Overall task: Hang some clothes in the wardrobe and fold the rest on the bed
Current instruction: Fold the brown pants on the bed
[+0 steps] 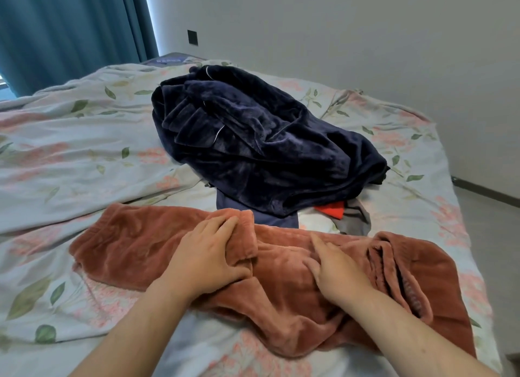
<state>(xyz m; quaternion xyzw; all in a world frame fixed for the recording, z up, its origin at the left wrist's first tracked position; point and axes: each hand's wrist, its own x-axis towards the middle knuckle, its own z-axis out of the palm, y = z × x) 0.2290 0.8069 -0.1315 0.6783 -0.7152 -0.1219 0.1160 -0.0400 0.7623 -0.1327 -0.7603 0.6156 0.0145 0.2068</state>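
Two bare hands rest on rust-coloured fleece trousers spread across the near part of the bed. Their long axis runs left to right, directly under the fingers. The left hand curls over a folded cuff near the middle and grips it; the right hand lies just beside it, fingers straight, pressing flat. Neither is clearly nearer. Beyond, a navy fleece heap sits mid-bed, over a blue garment, with grey and orange clothes beside. No containers are visible.
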